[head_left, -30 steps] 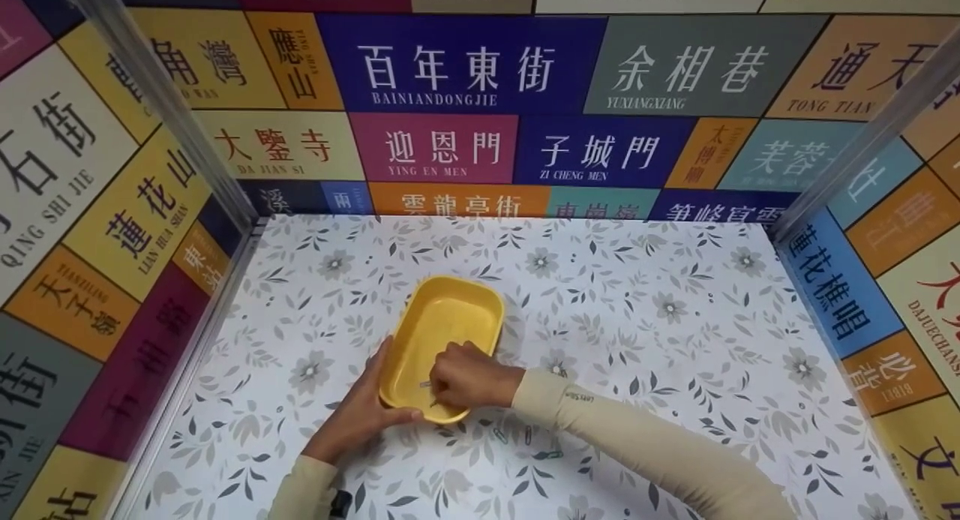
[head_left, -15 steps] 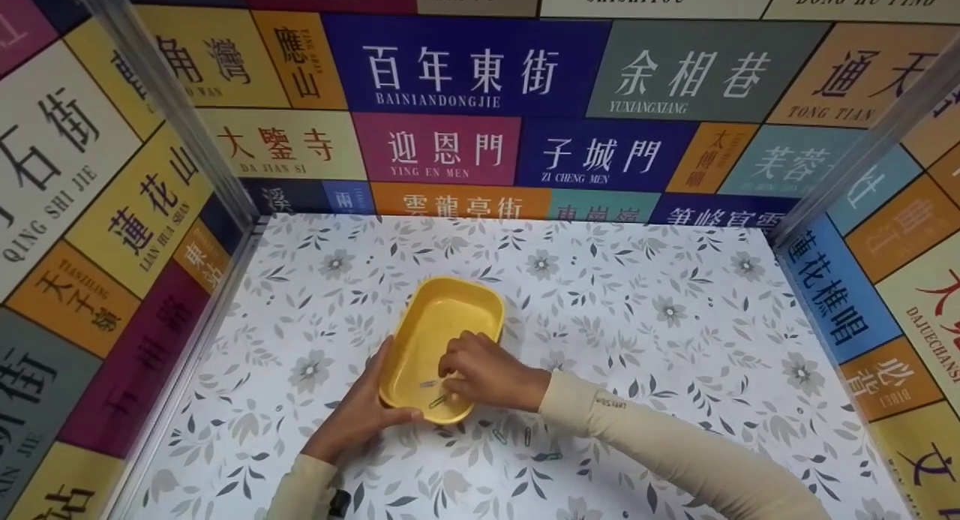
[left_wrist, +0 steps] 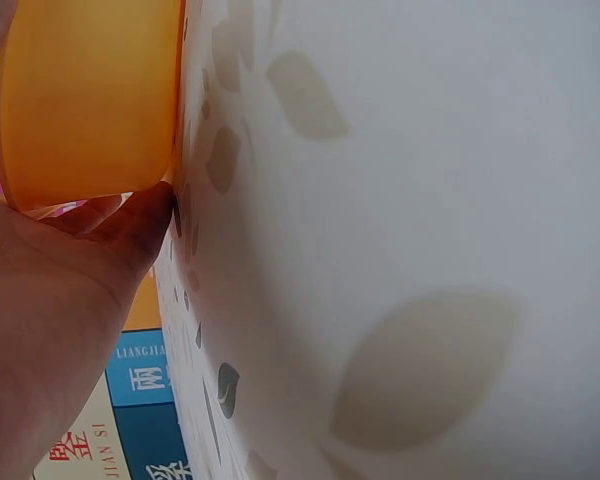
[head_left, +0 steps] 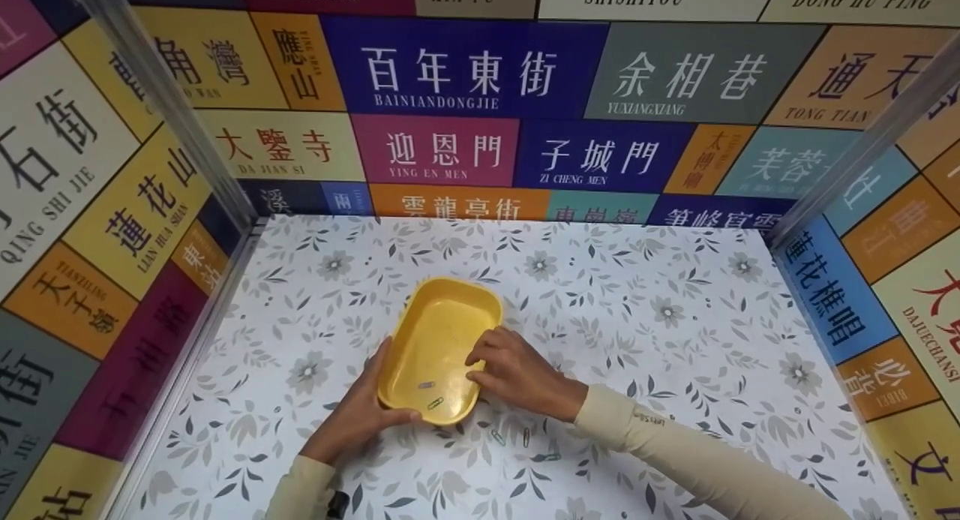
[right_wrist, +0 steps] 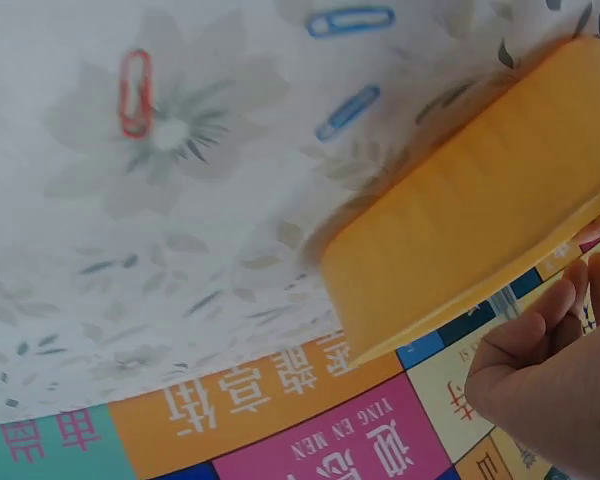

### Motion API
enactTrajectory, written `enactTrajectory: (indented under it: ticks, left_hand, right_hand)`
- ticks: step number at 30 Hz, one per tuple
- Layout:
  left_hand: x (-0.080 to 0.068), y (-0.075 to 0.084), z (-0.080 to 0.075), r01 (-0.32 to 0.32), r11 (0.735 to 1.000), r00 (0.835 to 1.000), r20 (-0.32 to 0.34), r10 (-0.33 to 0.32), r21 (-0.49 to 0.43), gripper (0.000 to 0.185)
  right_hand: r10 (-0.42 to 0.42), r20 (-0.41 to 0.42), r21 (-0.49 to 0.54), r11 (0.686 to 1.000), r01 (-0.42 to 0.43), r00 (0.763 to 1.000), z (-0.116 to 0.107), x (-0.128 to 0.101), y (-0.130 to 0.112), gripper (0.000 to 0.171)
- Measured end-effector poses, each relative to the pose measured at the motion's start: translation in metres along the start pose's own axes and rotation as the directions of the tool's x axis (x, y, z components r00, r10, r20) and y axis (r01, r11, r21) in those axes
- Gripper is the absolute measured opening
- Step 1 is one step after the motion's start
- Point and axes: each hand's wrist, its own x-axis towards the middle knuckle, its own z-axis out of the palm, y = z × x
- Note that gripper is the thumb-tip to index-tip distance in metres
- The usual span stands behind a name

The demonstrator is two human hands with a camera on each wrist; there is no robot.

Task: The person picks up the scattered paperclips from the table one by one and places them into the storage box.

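Head view has the left grip (head_left: pixel 360 409) clamped on the yellow tray (head_left: pixel 442 329) bearing two paperclips (head_left: pixel 435 404); whether the right grip (head_left: pixel 519 371), at its rim, pinches anything, I cannot tell.

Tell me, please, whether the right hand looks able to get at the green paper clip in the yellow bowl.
Probably yes: the right hand is close to the open-topped yellow bowl, and nothing covers the green paper clip inside.

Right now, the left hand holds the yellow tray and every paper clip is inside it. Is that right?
Not every paper clip is inside: the right wrist view shows a red paper clip and two other paper clips lying outside the tray. The left hand does hold the yellow tray.
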Motion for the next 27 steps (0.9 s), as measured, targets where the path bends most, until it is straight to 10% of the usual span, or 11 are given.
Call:
enactTrajectory:
  ticks: [16,27]
  left_hand:
    - [-0.001,-0.002,-0.002,-0.038,0.999,0.999,0.014,0.039,-0.012,0.142]
    - [-0.001,-0.002,-0.002,-0.056,0.998,0.998,0.012,0.057,-0.012,0.143]
  right_hand:
    - [0.029,-0.207,0.028,0.999,-0.024,0.978,0.008,-0.043,0.015,0.015]
    - [0.093,-0.197,0.079,0.994,-0.079,0.976,0.013,-0.068,0.030,0.012]
